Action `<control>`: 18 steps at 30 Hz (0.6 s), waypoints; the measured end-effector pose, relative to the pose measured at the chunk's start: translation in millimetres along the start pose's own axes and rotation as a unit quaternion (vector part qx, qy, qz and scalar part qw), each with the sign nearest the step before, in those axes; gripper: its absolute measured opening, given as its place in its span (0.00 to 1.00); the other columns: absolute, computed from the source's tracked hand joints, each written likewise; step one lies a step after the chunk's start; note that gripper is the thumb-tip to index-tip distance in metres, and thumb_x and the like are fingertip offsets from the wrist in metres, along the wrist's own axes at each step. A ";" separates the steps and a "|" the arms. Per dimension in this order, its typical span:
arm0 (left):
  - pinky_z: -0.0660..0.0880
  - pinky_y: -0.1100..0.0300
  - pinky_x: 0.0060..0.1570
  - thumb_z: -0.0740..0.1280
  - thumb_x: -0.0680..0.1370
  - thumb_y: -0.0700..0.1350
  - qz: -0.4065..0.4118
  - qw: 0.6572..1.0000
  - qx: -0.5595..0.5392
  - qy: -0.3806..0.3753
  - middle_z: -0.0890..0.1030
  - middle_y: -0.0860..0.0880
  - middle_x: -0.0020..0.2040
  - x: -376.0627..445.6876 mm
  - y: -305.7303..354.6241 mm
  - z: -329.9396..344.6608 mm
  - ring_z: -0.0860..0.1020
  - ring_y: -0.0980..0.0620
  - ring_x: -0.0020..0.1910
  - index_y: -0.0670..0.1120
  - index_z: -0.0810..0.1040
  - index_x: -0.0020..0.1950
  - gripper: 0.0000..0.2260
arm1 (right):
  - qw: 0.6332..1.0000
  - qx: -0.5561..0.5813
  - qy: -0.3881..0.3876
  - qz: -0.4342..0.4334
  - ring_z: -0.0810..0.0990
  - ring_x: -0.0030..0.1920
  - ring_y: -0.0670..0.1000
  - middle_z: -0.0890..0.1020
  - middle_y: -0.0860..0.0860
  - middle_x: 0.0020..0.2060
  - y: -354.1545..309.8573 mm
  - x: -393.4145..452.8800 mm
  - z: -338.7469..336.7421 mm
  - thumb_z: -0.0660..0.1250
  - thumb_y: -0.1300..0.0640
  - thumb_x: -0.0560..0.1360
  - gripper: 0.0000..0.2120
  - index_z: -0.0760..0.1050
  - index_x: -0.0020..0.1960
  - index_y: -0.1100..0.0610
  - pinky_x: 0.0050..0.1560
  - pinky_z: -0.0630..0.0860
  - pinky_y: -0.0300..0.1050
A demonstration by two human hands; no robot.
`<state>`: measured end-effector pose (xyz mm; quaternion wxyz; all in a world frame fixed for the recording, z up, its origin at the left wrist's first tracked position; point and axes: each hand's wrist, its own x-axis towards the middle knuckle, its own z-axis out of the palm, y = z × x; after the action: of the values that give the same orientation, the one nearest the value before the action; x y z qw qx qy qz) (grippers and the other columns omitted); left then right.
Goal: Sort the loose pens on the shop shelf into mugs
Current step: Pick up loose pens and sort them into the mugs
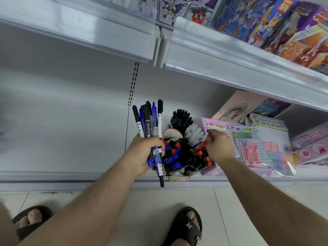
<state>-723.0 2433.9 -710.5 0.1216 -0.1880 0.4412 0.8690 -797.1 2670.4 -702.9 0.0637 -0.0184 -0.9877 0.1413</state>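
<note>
The white metal shelf (62, 139) fills the left and centre of the frame, smooth, glossy and bare on its left half, so few loose pens appear to be left lying on it. Right of centre you have a cluster of mugs (184, 155) already packed: black caps at the back, pale grey ones beside them, blue caps in the front-left mug, red and black in the front-right. Most of the sorting looks done. At the far right lie flat, crinkly plastic toy packets (262, 148), pink and pastel.

Your left hand (143, 153), just left of the mugs, is clenched around a bundle of pens (150, 125), slim hard plastic barrels in black, blue and white, fanned upward; these are still to be sorted. Your right hand (220, 144), over the front-right mug, pinches a red pen (201, 146) between fingertips, its tip pointing down among the other red caps.
</note>
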 end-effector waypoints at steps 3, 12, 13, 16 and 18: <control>0.71 0.60 0.33 0.61 0.74 0.28 0.004 1.000 0.006 -0.004 0.75 0.44 0.29 1.0 0.9 -5.4 0.73 0.50 0.27 0.38 0.76 0.41 0.08 | 0.994 -0.103 -0.038 -0.021 0.76 0.59 0.58 0.83 0.55 0.56 11.2 0.1 28.4 0.59 0.60 0.81 0.16 0.76 0.66 0.54 0.59 0.71 0.51; 0.72 0.61 0.31 0.61 0.74 0.27 0.005 1.000 -0.007 -0.024 0.74 0.43 0.29 0.7 5.7 -12.6 0.72 0.50 0.27 0.39 0.76 0.41 0.09 | 0.955 -0.195 -0.223 0.033 0.33 0.78 0.53 0.39 0.50 0.80 24.0 -14.7 66.6 0.39 0.35 0.81 0.35 0.37 0.80 0.53 0.75 0.37 0.61; 0.72 0.60 0.32 0.61 0.74 0.27 0.006 1.000 -0.002 -0.029 0.74 0.43 0.29 -0.5 6.0 -12.9 0.73 0.50 0.27 0.39 0.76 0.39 0.10 | 0.954 -0.197 -0.224 0.036 0.33 0.78 0.53 0.37 0.50 0.80 22.5 -14.7 66.5 0.38 0.33 0.80 0.37 0.36 0.80 0.53 0.75 0.37 0.61; 0.72 0.60 0.34 0.65 0.70 0.28 0.009 0.999 0.012 -0.046 0.75 0.43 0.29 -4.3 7.6 -13.8 0.74 0.50 0.27 0.40 0.77 0.38 0.08 | 0.961 -0.178 -0.206 0.048 0.33 0.78 0.53 0.39 0.51 0.80 20.9 -18.0 66.6 0.40 0.34 0.80 0.37 0.37 0.80 0.54 0.75 0.38 0.62; 0.74 0.60 0.31 0.66 0.68 0.29 0.009 0.998 0.014 -0.053 0.75 0.43 0.29 -6.6 8.7 -15.2 0.74 0.50 0.27 0.40 0.78 0.38 0.07 | 0.959 -0.164 -0.222 0.062 0.34 0.79 0.52 0.41 0.50 0.80 20.5 -21.6 68.4 0.40 0.33 0.80 0.37 0.37 0.80 0.54 0.76 0.38 0.62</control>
<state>-717.1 2416.2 -709.6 0.1401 -0.1359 0.4480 0.8724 -784.3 2669.9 -776.3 -0.1703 -0.0577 -0.9835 -0.0186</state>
